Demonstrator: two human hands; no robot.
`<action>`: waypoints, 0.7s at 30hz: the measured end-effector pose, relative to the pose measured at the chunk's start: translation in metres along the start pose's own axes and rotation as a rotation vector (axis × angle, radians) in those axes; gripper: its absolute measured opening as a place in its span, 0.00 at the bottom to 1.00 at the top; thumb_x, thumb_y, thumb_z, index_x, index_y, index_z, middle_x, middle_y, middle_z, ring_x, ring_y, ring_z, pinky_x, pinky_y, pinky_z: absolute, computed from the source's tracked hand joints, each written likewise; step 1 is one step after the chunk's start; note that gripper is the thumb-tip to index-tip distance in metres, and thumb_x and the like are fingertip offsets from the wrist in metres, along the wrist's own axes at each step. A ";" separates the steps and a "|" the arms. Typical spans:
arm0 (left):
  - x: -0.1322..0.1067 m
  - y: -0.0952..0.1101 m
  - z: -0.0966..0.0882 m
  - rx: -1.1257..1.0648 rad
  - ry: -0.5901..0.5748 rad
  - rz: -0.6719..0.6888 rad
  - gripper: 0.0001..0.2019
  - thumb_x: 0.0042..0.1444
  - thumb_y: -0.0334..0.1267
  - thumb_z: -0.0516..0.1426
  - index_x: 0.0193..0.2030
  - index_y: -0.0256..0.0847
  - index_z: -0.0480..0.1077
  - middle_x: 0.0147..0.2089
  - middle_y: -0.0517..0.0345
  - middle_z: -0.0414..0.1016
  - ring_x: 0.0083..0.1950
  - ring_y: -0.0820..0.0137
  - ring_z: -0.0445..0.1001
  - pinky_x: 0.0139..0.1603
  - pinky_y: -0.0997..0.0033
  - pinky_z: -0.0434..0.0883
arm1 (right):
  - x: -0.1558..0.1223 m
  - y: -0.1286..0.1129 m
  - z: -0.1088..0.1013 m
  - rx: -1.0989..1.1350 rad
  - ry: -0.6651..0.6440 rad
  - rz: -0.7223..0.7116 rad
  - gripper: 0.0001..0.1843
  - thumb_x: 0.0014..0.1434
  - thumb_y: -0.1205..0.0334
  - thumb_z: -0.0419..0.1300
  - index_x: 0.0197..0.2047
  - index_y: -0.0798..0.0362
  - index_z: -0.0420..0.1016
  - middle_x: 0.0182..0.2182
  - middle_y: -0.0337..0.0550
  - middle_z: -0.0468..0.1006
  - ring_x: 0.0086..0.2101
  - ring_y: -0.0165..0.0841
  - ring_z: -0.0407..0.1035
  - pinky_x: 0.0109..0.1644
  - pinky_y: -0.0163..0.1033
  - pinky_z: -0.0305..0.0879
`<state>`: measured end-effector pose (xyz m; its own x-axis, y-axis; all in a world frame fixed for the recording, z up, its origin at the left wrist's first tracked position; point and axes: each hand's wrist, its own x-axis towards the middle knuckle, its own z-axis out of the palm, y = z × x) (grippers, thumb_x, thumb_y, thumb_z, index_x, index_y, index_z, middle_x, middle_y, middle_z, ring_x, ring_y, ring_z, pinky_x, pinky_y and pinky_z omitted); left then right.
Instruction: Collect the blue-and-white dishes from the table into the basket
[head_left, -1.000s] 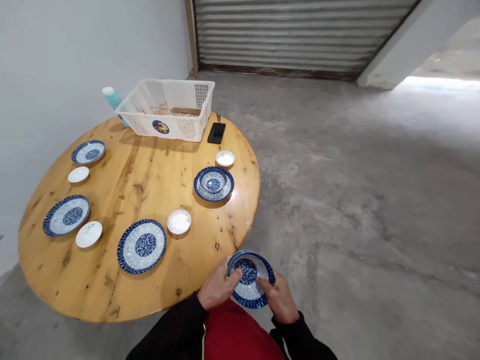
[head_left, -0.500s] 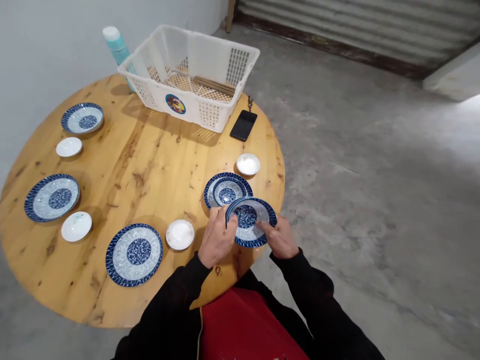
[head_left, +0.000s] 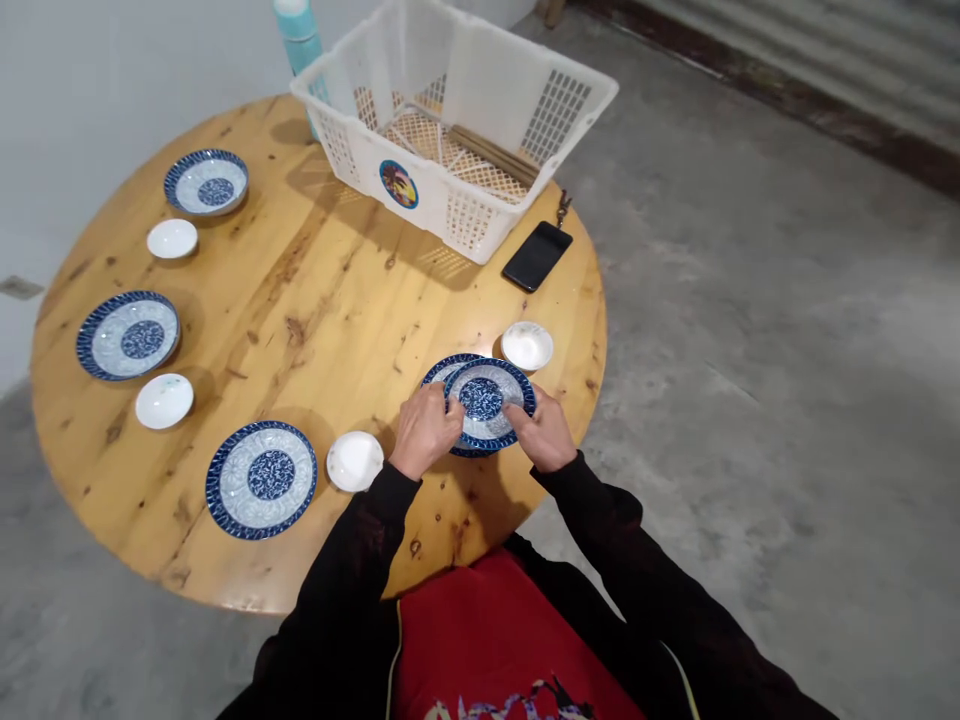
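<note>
Both hands, left hand point(head_left: 424, 430) and right hand point(head_left: 543, 432), pinch the rim of a blue plate point(head_left: 487, 402) over another plate point(head_left: 444, 372). Beyond the fingers, a round wooden table point(head_left: 322, 300) carries a white basket point(head_left: 457, 120) and a phone point(head_left: 537, 256), on a grey concrete floor point(head_left: 787, 350).

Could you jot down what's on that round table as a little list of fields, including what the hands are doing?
Surface: round wooden table
Left hand: grips the left rim of a blue patterned bowl
Right hand: grips the bowl's right rim
Under the bowl: a blue plate, mostly covered
Other blue plates: three, at
Small white dishes: four, at
Far side: white basket, black phone, teal bottle
</note>
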<state>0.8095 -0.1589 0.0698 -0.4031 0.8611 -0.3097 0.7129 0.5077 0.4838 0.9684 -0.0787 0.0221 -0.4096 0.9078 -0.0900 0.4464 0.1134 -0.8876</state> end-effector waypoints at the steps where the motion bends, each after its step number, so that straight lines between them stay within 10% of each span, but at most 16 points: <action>1: 0.001 0.001 0.000 -0.006 0.000 -0.015 0.12 0.65 0.36 0.49 0.44 0.37 0.73 0.44 0.45 0.80 0.49 0.57 0.78 0.48 0.64 0.69 | 0.003 0.001 -0.002 -0.032 -0.003 -0.021 0.18 0.53 0.56 0.55 0.44 0.55 0.76 0.39 0.49 0.81 0.41 0.43 0.73 0.49 0.48 0.70; 15: 0.000 0.001 0.016 -0.002 0.014 -0.104 0.11 0.65 0.35 0.48 0.45 0.37 0.71 0.44 0.43 0.80 0.49 0.56 0.78 0.47 0.63 0.69 | 0.017 0.012 -0.006 -0.331 -0.080 -0.156 0.20 0.57 0.59 0.51 0.48 0.57 0.77 0.45 0.55 0.76 0.49 0.47 0.70 0.58 0.49 0.66; 21: -0.002 0.005 0.023 0.033 0.029 -0.104 0.19 0.65 0.33 0.48 0.61 0.31 0.62 0.52 0.39 0.78 0.52 0.55 0.78 0.50 0.61 0.71 | 0.021 0.024 -0.004 -0.358 -0.055 -0.166 0.22 0.56 0.61 0.53 0.52 0.56 0.76 0.44 0.53 0.76 0.49 0.47 0.70 0.57 0.49 0.67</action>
<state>0.8274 -0.1585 0.0541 -0.4925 0.8043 -0.3326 0.6843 0.5939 0.4230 0.9738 -0.0553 0.0010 -0.5374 0.8433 0.0089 0.6155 0.3995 -0.6794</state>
